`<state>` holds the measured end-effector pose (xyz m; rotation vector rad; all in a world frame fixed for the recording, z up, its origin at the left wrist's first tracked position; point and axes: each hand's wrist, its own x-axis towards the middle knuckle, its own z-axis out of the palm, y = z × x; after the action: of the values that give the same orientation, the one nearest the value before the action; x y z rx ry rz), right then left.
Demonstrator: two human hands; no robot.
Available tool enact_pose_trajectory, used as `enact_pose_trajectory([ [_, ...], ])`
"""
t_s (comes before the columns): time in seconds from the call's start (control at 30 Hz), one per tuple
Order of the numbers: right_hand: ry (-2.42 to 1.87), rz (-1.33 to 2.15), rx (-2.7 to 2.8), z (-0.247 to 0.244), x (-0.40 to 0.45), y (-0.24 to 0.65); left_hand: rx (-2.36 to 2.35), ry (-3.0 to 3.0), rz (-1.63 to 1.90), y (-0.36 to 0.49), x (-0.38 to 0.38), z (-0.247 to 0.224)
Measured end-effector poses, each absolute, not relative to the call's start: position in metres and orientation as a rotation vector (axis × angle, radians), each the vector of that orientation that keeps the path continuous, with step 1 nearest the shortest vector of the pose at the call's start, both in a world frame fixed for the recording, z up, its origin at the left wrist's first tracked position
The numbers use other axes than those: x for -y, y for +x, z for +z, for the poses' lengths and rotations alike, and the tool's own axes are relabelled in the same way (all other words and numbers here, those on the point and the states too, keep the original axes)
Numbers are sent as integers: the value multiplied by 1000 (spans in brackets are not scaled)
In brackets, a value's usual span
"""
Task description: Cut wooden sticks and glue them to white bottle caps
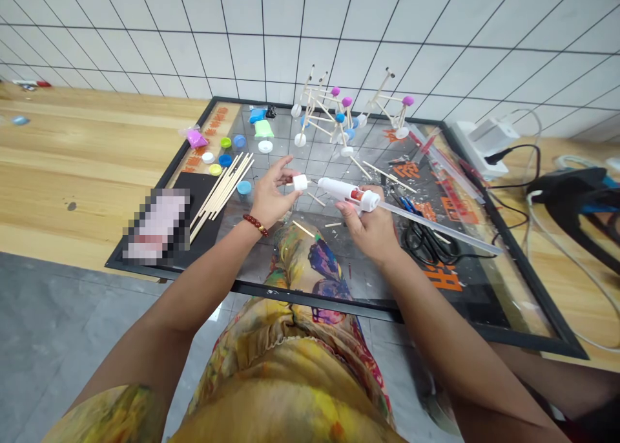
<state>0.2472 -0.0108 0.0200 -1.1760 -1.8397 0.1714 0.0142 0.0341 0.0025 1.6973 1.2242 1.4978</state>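
My left hand (pixel 274 191) pinches a white bottle cap (pixel 299 183) between thumb and fingers, a bead bracelet on its wrist. Wrapped round a white hot glue gun (pixel 339 190) is my right hand (pixel 371 226). The gun's nozzle points left and sits close to the cap; whether they touch I cannot tell. A long translucent glue stick (pixel 436 225) juts from the gun's rear. Left of my left hand lies a bundle of wooden sticks (pixel 223 194), with a light blue cap (pixel 244 187) beside it.
Stick models (pixel 322 117) with caps and coloured balls stand at the back of the black-framed glass board (pixel 310 296). Several loose caps (pixel 225 143) and clay packets (pixel 264 129) lie left of them. A black cable (pixel 426 243), a power strip (pixel 484 152) and clear glue sticks (pixel 450 165) are on the right.
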Motion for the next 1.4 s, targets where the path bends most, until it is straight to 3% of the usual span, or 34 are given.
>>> enact_pose_trajectory([
  [1.4,-1226,228,1842,27,17,248,-1217,1600,1472,16,-32,3],
])
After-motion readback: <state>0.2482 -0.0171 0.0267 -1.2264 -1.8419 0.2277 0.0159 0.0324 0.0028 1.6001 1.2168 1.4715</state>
